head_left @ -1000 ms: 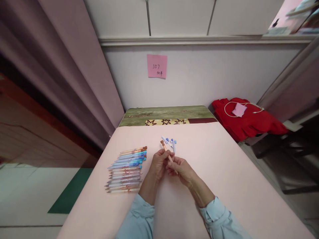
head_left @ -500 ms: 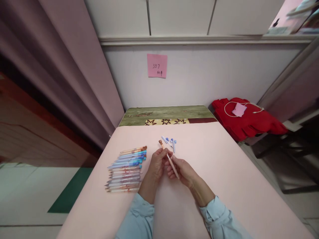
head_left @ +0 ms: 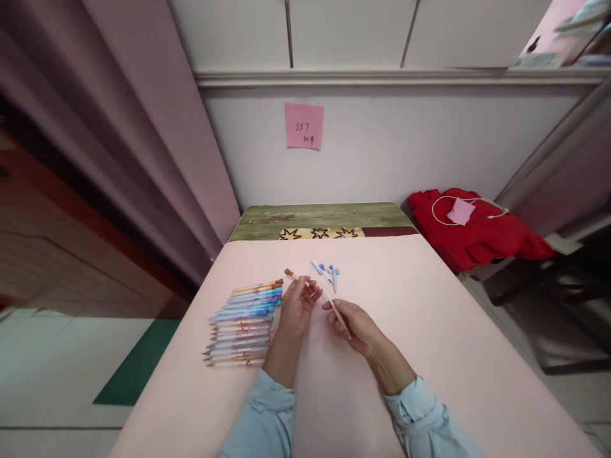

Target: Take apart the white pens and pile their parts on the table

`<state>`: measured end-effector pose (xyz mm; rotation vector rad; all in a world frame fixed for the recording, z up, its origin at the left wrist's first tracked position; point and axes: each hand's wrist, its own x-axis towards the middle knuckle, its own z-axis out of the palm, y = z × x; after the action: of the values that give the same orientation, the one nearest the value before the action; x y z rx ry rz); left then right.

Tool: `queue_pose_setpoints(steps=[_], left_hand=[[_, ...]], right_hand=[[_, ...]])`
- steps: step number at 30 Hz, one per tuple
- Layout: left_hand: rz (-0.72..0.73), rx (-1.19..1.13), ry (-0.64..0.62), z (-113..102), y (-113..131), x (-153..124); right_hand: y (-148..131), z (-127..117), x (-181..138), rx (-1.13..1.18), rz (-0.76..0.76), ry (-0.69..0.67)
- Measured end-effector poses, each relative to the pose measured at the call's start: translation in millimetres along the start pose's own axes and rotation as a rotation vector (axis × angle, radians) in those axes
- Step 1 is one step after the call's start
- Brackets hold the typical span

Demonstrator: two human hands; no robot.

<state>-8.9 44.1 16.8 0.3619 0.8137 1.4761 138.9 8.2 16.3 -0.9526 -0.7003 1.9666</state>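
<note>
My left hand (head_left: 296,308) pinches a pale orange pen barrel with a brown top (head_left: 289,273), which points away to the upper left. In my right hand (head_left: 359,324) is a slim pen section with a thin white end (head_left: 338,314), tilted toward the left hand. The two pieces are apart, with a small gap between the hands. Beyond the fingers lie blue pen parts (head_left: 335,281), some of them small blue tops (head_left: 321,267). Left of my left hand, several pens (head_left: 243,327) lie side by side in a row, with brown, blue and pale barrels.
A pale pink cover (head_left: 420,356) lies over the table, whose green patterned end (head_left: 319,216) shows at the wall. A pink note (head_left: 304,126) is stuck to the wall. Red cloth (head_left: 470,229) with a white cord sits past the right edge; a curtain (head_left: 191,159) hangs left.
The pen has come apart into two pieces. My left hand has moved left with the brown-topped barrel, and my right hand has shifted slightly right with the other section.
</note>
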Motion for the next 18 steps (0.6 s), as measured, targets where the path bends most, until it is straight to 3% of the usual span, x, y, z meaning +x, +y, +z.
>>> queue_pose_setpoints(steps=[7, 12, 18], left_hand=[[-0.078, 0.061, -0.050, 6.7, -6.5, -6.6], [-0.066, 0.201, -0.121, 12.2, -8.4, -12.1], [-0.040, 0.253, -0.184, 12.6, -6.3, -13.2]], right_hand=[[1.3, -1.5, 4.7, 0.182, -0.062, -0.015], [-1.9, 2.8, 1.5, 0.154, -0.063, -0.047], [-1.0, -0.1, 4.9, 0.058, -0.083, 0.043]])
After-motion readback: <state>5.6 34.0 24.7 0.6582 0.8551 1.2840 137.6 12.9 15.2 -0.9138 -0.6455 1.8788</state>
